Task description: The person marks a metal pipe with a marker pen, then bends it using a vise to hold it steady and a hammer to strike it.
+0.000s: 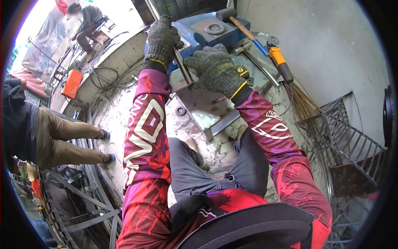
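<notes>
Concrete yard | 2 gloved hands: left hand [162, 40] grips 1 metal bar [179, 62]; right hand [215, 69] flat on it

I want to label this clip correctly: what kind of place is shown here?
Most likely a metalworking or welding yard. The gloved left hand grips a metal bar, a hammer lies on a blue machine, and steel frames stand nearby.

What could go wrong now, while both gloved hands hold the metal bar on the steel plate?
1. The left hand grips the metal bar while the right hand presses nearby; a slip could pinch fingers.
2. The hammer and the grinder lie close by and could be knocked off.
</notes>
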Demonstrator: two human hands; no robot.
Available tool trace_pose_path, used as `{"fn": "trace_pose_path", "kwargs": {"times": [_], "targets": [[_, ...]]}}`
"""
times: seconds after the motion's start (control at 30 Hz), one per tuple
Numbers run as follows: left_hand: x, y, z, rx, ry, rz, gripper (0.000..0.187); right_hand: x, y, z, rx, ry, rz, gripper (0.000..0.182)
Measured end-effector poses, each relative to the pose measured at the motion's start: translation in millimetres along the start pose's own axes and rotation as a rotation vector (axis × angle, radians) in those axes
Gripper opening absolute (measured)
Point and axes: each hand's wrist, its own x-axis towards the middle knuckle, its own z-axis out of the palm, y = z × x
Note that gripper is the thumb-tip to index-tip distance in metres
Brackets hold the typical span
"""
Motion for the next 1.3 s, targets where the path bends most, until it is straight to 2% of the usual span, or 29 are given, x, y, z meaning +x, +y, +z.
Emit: {"fn": "trace_pose_path", "kwargs": {"times": [0.2, 0.4, 0.57, 0.73, 0.83, 0.9, 1.1, 1.3], "targets": [[4, 1, 2, 0.01, 0.095, -0.028, 0.02, 3, -2, -3, -0.015, -0.008, 0.002, 0.029], [10, -2, -2, -0.007, 0.046, -0.036, 0.021, 3, 2, 0, 0.007, 0.013, -0.02, 0.029], [10, -2, 4, 0.014, 0.082, -0.057, 0.022, 4, 3, -1, 0.023, -0.001, -0.017, 0.032], [10, -1, 3, -0.008, 0.075, -0.039, 0.022, 6, 2, -5, -0.023, -0.046, 0.007, 0.047], [11, -2, 1, -0.069, -0.041, -0.03, 0.018, 5, 5, -4, 0.017, -0.014, 0.0, 0.053], [17, -7, 2, 0.057, 0.08, -0.022, 0.021, 4, 7, -2, 0.018, -0.002, 0.002, 0.053], [16, -5, 9, -0.024, 0.007, -0.007, 0.023, 4, 14, 3, 0.023, 0.036, 0.001, 0.052], [18, -7, 7, -0.031, 0.06, -0.014, 0.023, 7, 13, 2, 0.026, 0.051, -0.001, 0.052]]}}
